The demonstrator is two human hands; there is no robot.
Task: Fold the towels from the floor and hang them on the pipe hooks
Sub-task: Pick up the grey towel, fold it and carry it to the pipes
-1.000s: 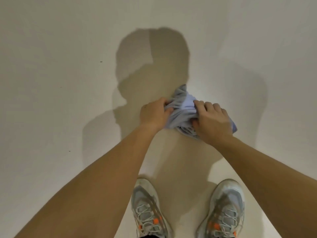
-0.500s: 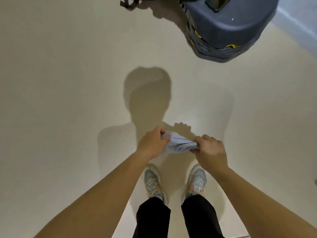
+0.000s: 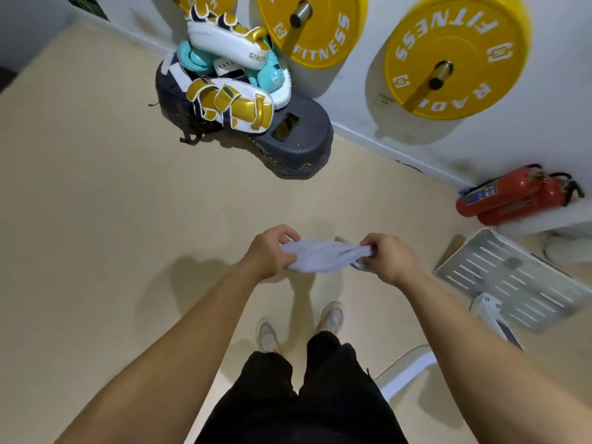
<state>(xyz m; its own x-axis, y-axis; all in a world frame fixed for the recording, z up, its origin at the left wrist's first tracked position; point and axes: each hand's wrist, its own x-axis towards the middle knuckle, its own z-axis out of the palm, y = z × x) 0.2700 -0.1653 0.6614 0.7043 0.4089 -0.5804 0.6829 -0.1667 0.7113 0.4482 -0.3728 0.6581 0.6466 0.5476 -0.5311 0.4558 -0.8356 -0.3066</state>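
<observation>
A small pale blue-grey towel [image 3: 323, 255] is bunched and stretched between both hands, held in the air above the beige floor in front of my legs. My left hand [image 3: 271, 251] grips its left end with curled fingers. My right hand [image 3: 388, 256] pinches the right end, and a loose corner sticks out past its fingers. No pipe hooks are in view.
A dark step platform [image 3: 298, 139] piled with white-and-gold boxing pads [image 3: 230, 104] stands ahead by the wall. Yellow weight plates [image 3: 455, 56] hang on wall pegs. Red fire extinguishers [image 3: 515, 195] lie at the right, with a slotted metal plate [image 3: 509, 277] nearer me.
I have stood up from the floor with the towel between both hands. The view has risen, bringing the wall, weight plates and pads into sight. The towel is pulled wider.
</observation>
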